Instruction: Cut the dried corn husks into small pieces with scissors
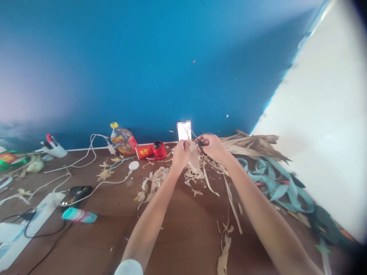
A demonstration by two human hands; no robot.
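My left hand (180,153) is closed in a pinch on a pale dried husk piece (195,157) held above the brown table (183,229). Beside it my right hand (212,147) grips small dark-handled scissors (198,140), their blades at the top of the husk piece. Both hands are close together near the far edge of the table. Below them lies a scatter of cut husk scraps (153,184) and long thin husk strips (232,204).
A bundle of dried husks (254,145) and teal ribbon (275,183) lie to the right. At the back are a plastic bottle (122,139), red cup (144,151), red tape roll (159,150). White cables (83,160), a power strip (34,219) and a teal tube (78,215) are on the left.
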